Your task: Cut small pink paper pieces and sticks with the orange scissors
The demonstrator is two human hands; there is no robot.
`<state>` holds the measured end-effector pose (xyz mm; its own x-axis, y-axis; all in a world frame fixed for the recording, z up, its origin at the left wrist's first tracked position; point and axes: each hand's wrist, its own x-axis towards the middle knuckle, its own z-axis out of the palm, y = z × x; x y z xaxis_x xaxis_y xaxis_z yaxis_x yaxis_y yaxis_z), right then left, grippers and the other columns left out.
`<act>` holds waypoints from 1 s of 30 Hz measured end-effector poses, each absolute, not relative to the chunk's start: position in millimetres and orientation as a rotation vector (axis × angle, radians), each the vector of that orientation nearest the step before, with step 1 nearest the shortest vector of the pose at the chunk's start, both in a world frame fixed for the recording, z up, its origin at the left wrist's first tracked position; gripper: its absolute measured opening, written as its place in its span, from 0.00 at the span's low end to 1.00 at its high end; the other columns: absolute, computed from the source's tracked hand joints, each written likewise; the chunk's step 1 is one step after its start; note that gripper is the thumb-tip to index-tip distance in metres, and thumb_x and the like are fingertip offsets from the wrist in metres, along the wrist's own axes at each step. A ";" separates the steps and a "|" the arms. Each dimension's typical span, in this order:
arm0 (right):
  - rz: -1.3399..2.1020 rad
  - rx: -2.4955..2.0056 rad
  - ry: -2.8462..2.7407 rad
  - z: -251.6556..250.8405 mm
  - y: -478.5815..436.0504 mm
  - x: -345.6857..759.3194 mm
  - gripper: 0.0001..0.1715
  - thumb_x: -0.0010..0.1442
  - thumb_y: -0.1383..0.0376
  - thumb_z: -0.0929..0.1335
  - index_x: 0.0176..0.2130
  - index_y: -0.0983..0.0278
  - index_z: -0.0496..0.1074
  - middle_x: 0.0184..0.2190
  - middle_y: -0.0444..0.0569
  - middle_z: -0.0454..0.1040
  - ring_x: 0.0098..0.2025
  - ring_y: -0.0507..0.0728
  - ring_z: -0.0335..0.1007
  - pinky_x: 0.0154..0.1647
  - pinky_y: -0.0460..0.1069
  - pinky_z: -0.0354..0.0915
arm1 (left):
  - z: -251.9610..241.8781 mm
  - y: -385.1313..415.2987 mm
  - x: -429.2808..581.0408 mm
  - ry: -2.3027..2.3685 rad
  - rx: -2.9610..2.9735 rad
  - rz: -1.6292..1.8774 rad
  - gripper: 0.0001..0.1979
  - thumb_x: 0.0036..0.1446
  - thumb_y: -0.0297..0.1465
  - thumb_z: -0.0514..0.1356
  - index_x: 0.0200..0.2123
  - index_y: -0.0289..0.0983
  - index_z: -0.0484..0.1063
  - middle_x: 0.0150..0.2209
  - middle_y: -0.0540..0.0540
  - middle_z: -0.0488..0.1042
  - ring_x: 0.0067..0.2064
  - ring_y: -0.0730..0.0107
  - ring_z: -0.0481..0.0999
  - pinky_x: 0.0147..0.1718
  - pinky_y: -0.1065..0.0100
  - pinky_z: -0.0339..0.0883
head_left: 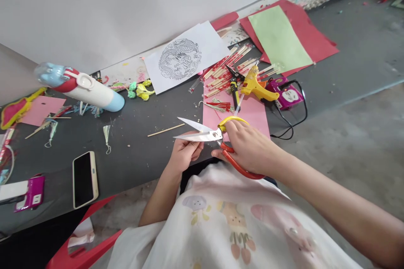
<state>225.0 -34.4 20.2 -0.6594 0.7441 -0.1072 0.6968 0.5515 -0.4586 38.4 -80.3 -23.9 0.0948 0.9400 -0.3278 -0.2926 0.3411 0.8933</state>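
Viewing through the head camera, I am seeing the right hand [248, 143] holding a pair of scissors [215, 135], its fingers curling around the yellow and red handles, the blades standing apart. The left hand [183, 153] is lying beneath the lower blade, fingers bent inward; whether they are pinching anything I cannot tell, the blade partly covering them. For sound cutting, I am judging, the left fingers should be staying clear of the edges and the right grip working evenly. Relative to the fingers, the scissors' pivot is sitting just beside the right ones; a thin wooden stick [166, 130] is lying beyond the left, a pink sheet [254, 115] beyond the right.
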 end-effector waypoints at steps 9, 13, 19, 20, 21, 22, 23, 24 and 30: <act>0.663 -1.060 -2.745 20.3 -25.9 230.1 0.32 0.56 0.42 0.60 0.40 0.68 0.63 0.38 0.61 0.67 0.44 0.66 0.64 0.43 0.59 0.63 | -18.1 -80.2 31.9 0.850 0.695 0.921 0.20 0.49 0.42 0.62 0.18 0.34 0.61 0.11 0.59 0.47 0.12 0.87 0.41 0.11 0.78 0.36; 0.666 -1.029 -2.745 23.1 -24.9 230.4 0.34 0.55 0.41 0.61 0.41 0.69 0.63 0.39 0.62 0.67 0.47 0.68 0.63 0.45 0.60 0.63 | -21.7 -80.0 31.7 0.695 0.654 0.938 0.18 0.51 0.38 0.60 0.18 0.35 0.61 0.10 0.60 0.45 0.12 0.87 0.39 0.10 0.79 0.36; 0.689 -1.021 -2.749 25.0 -24.5 230.0 0.34 0.55 0.41 0.61 0.41 0.69 0.63 0.39 0.61 0.67 0.46 0.67 0.64 0.46 0.59 0.63 | -26.6 -78.3 32.4 0.551 0.593 0.915 0.16 0.53 0.36 0.59 0.19 0.35 0.62 0.10 0.60 0.45 0.11 0.87 0.39 0.09 0.79 0.36; 0.693 -1.019 -2.751 25.5 -24.5 229.9 0.33 0.55 0.42 0.61 0.41 0.69 0.63 0.39 0.61 0.67 0.47 0.67 0.64 0.47 0.59 0.62 | -27.4 -78.1 32.6 0.532 0.581 0.910 0.16 0.53 0.36 0.59 0.19 0.35 0.62 0.10 0.59 0.45 0.11 0.87 0.39 0.09 0.79 0.36; 0.700 -1.018 -2.752 26.1 -24.5 229.9 0.33 0.55 0.42 0.62 0.41 0.69 0.63 0.39 0.61 0.67 0.47 0.66 0.64 0.47 0.59 0.62 | -28.3 -78.1 32.9 0.514 0.572 0.907 0.16 0.53 0.36 0.59 0.18 0.35 0.62 0.10 0.59 0.45 0.11 0.86 0.39 0.09 0.79 0.36; 0.711 -1.016 -2.754 26.9 -24.4 229.8 0.33 0.55 0.42 0.62 0.41 0.69 0.63 0.39 0.61 0.67 0.46 0.66 0.64 0.47 0.58 0.62 | -29.2 -78.2 33.4 0.497 0.563 0.903 0.16 0.53 0.36 0.59 0.18 0.35 0.62 0.10 0.59 0.45 0.11 0.86 0.38 0.09 0.79 0.36; 0.724 -1.014 -2.757 27.8 -24.2 229.8 0.32 0.55 0.42 0.62 0.41 0.69 0.63 0.39 0.60 0.67 0.46 0.66 0.64 0.47 0.58 0.62 | -30.1 -78.4 34.0 0.486 0.556 0.900 0.16 0.52 0.37 0.59 0.18 0.35 0.62 0.10 0.59 0.44 0.11 0.86 0.38 0.09 0.79 0.36; 0.740 -1.010 -2.760 28.8 -24.1 229.8 0.32 0.56 0.43 0.62 0.41 0.68 0.63 0.39 0.60 0.67 0.46 0.66 0.64 0.47 0.58 0.62 | -31.0 -78.7 34.7 0.481 0.554 0.899 0.17 0.52 0.37 0.59 0.17 0.36 0.61 0.09 0.59 0.44 0.11 0.86 0.38 0.08 0.79 0.36; 0.794 -1.028 -2.795 34.1 -22.0 229.1 0.24 0.58 0.48 0.63 0.39 0.67 0.62 0.38 0.58 0.68 0.42 0.63 0.66 0.43 0.55 0.63 | -34.1 -79.4 38.5 0.480 0.539 0.901 0.20 0.49 0.40 0.61 0.15 0.36 0.57 0.09 0.60 0.41 0.10 0.86 0.37 0.08 0.78 0.34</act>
